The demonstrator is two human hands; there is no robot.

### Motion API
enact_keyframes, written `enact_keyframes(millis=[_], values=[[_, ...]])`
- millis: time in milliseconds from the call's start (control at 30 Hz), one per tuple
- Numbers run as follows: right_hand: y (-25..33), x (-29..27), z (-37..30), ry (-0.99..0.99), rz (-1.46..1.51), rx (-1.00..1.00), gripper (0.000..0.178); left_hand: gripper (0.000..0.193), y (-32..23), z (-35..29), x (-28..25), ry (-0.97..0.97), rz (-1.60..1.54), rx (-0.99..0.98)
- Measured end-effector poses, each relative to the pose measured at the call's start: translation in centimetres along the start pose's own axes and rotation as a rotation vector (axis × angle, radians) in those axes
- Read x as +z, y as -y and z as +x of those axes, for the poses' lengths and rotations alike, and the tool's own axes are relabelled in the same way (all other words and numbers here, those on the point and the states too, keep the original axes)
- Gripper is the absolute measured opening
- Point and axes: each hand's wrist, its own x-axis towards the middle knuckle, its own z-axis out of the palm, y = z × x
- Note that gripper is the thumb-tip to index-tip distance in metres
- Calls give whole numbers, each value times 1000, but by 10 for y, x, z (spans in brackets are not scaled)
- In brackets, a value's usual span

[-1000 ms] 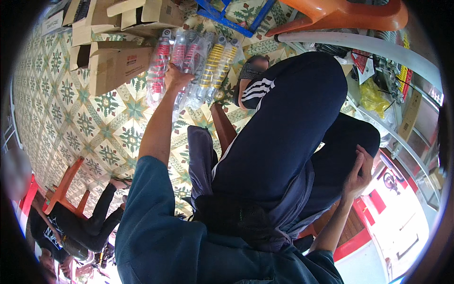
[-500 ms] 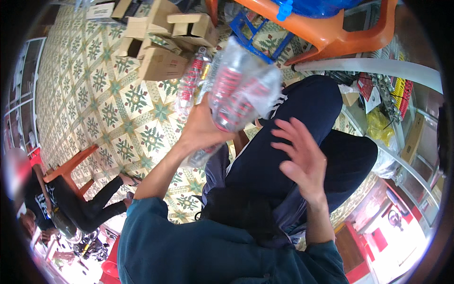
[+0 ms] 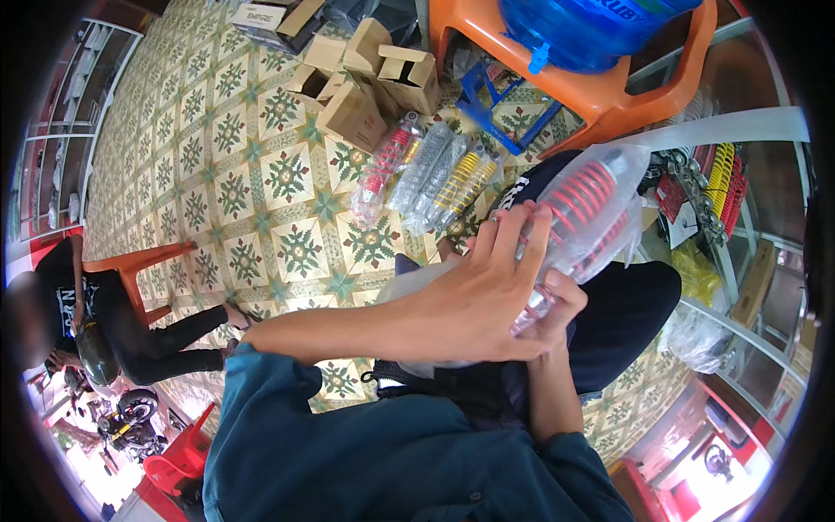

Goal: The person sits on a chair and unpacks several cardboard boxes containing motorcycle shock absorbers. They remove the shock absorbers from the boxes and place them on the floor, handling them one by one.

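Note:
A pair of shock absorbers (image 3: pixel 584 200) with red springs, wrapped in clear plastic, is tilted above my right thigh. My left hand (image 3: pixel 487 291) reaches across from the left, its fingers bent over the near side of the wrap. Underneath, my right hand (image 3: pixel 561 317) grips the lower end, thumb against the plastic. The two hands meet there, and part of the lower end is hidden. On the tiled floor beyond lie more plastic-wrapped shock absorbers: red ones (image 3: pixel 383 174), grey-looking ones (image 3: pixel 426 167) and yellow ones (image 3: pixel 464 184).
Opened cardboard boxes (image 3: pixel 355 117) stand behind the floor row. An orange plastic stool (image 3: pixel 600 100) bears a blue water jug (image 3: pixel 578 35), with a blue frame (image 3: pixel 504 113) beside it. Shelving with parts (image 3: pixel 726 187) runs along the right. A seated person (image 3: pixel 96 304) is at left.
My left hand has carried the red shock absorbers rightward to above my thigh, and my right hand has closed on their lower end. The floor row now shows fully.

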Motion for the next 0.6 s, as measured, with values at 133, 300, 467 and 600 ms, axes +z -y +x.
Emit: enact_keyframes(millis=[133, 300, 467, 600], values=[[16, -11, -12, 147, 36, -83, 86, 94, 43, -43, -15, -50, -218, 162], [39, -18, -28, 329, 31, -215, 86, 95, 219, -80, -37, -963, -190, -664], [50, -21, -54, 207, -19, -311, 83, 112, 338, -78, -13, -848, 347, -532], [55, -24, -70, 152, -28, -368, 83, 101, 372, -48, 1, -791, 369, -533]])
